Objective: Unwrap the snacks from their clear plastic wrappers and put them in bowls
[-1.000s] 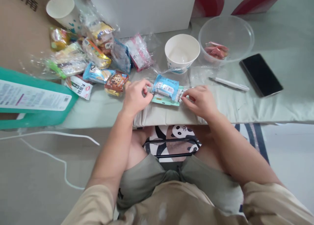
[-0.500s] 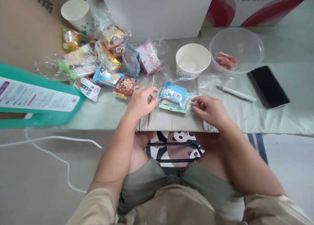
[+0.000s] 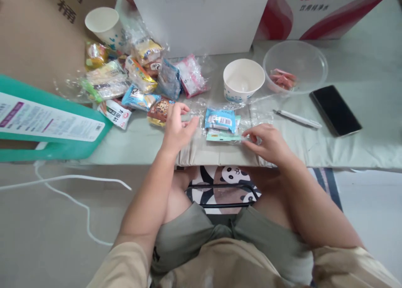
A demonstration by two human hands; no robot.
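Note:
A blue snack packet (image 3: 220, 119) lies over a pale green packet (image 3: 220, 135) on the table in front of me. Clear plastic (image 3: 246, 123) spreads around both. Just left of them is my left hand (image 3: 177, 128), thumb and fingers apart, with nothing in it; it partly covers a brown cookie packet (image 3: 159, 110). On the other side, my right hand (image 3: 265, 143) pinches the lower right corner of the clear plastic beside the green packet.
A pile of wrapped snacks (image 3: 138, 74) and a paper cup (image 3: 105, 26) stand left. Behind are a paper bowl (image 3: 241, 80), a plastic tub (image 3: 320, 66) with red packets and white boxes (image 3: 201, 24). A pen (image 3: 298, 118) and phone (image 3: 336, 110) lie right; a green jug (image 3: 63, 143) stands left.
My left hand has drawn back slightly left, its thumb and finger spreading apart. My right hand has moved slightly down onto the plastic's corner. The view has shifted a little.

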